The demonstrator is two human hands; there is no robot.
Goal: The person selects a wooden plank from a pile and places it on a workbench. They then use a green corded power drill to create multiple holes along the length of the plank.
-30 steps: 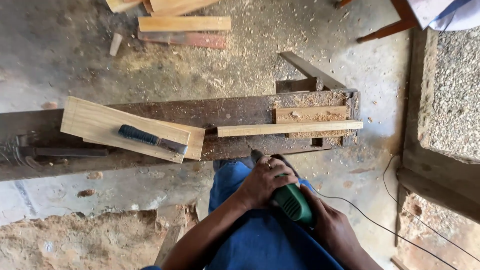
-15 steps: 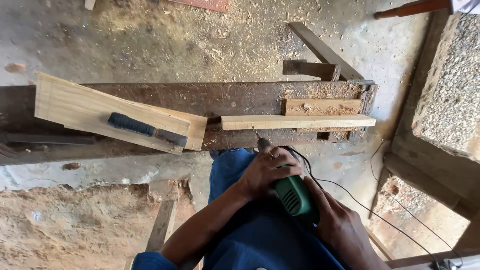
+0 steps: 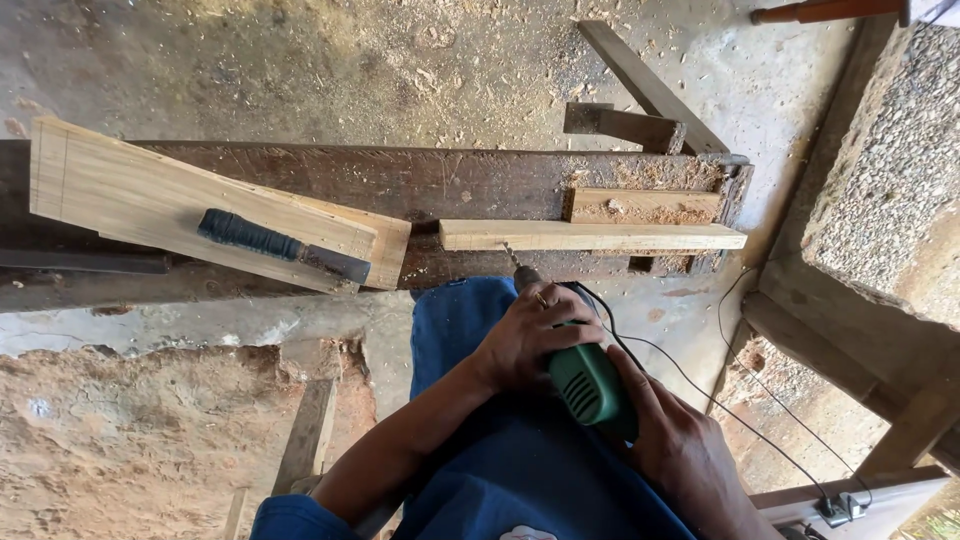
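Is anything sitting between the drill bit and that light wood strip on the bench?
Nothing visible. The drill bit already meets the near edge of the light wood strip. The chisel lies well off to the side on a board.

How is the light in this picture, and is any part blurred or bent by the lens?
Head view: soft daylight, brightest on the concrete floor at upper right; no harsh glare. The pale slat and the drill are sharp. The left hand and right hand show no motion blur. The bench edge bows slightly, a wide-lens curve.
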